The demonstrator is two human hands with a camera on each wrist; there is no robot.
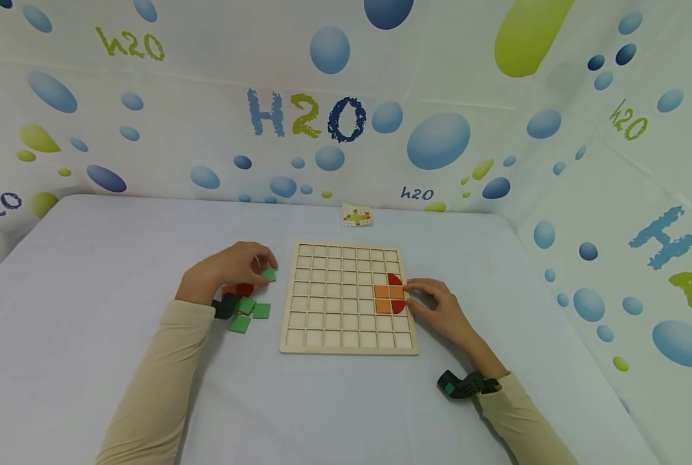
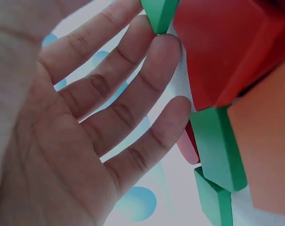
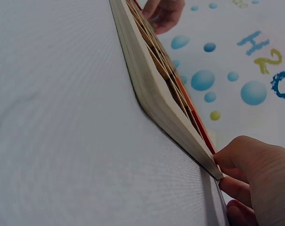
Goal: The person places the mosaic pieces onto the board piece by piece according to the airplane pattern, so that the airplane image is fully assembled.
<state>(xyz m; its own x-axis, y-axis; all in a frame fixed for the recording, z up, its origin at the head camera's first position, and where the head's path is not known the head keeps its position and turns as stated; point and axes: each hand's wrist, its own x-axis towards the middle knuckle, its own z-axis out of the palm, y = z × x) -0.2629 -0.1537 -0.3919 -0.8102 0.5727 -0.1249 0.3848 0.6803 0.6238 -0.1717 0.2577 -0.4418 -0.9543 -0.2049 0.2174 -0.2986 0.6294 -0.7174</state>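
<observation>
My left hand (image 1: pixel 235 266) pinches a green square tile (image 1: pixel 269 275) between thumb and fingers, left of the wooden grid board (image 1: pixel 350 351). Under and beside that hand lies a loose pile: a red piece (image 1: pixel 245 290), an orange tile (image 1: pixel 229 290) and several green tiles (image 1: pixel 261 311). The left wrist view shows these pieces close up, a red block (image 2: pixel 222 52) beside the fingertips. At the board's right rim, my right hand (image 1: pixel 443 311) touches the edge with thumb and index finger apart. Next to it, orange squares (image 1: pixel 382 292) and red rounded pieces (image 1: pixel 398 307) fill some cells.
A small pattern card (image 1: pixel 356 216) with a coloured design on a grid stands behind the board, near the back wall. White cloth (image 1: pixel 334 407) covers the table. Printed backdrop sheets (image 1: pixel 206 129) rise at the back and right.
</observation>
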